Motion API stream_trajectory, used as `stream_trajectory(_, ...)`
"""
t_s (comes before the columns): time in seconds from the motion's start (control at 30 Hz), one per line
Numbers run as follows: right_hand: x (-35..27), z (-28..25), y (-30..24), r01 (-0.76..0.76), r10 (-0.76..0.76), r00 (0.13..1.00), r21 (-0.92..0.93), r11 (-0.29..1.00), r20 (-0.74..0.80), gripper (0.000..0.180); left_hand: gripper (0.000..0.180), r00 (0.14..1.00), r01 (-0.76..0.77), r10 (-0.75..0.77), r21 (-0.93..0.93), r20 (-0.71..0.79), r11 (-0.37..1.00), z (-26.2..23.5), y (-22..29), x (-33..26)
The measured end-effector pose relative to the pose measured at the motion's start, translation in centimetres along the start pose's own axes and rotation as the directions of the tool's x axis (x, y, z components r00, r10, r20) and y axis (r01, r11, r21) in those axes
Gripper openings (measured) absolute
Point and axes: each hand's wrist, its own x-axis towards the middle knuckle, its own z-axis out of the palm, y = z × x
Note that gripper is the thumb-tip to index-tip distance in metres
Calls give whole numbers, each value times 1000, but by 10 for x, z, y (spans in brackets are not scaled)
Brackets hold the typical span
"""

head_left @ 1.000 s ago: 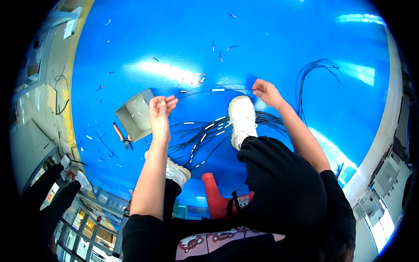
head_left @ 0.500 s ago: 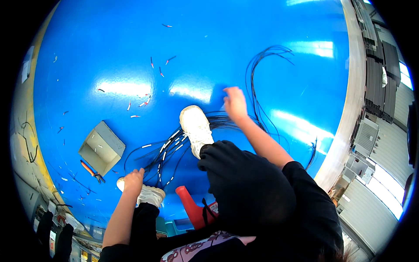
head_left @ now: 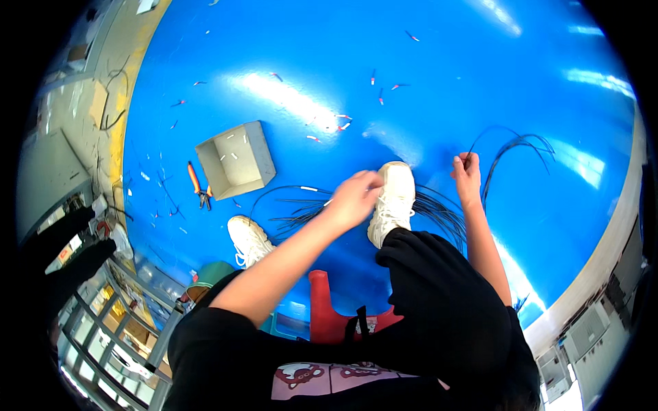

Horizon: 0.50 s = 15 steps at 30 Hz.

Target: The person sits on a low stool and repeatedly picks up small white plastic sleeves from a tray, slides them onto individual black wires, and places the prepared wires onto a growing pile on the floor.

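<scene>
The black top (head_left: 205, 346) has a pink print (head_left: 332, 385) — trousers (head_left: 449, 288) black, laced shoes (head_left: 396, 195) white.

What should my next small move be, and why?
Perhaps lift your right hand slightly to draw the black wire clear: the hand seems to pinch it, and the wire arcs close to other loose wires that could snag it.
</scene>
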Motion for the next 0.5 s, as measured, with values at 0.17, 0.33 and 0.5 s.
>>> stream_trajectory(0.17,-60,25,-95,132,11,810,-200,971,587,16,31,964,5,-210,-779,-164,627,39,41,37)
stream_trajectory(0.33,-70,33,-115,172,-71,706,-73,982,705,21,25,963,-17,-195,-766,-184,642,3,35,44)
stream_trajectory(0.5,-67,64,-180,259,-280,809,114,959,517,28,29,976,26,-182,-758,-124,652,20,29,29)
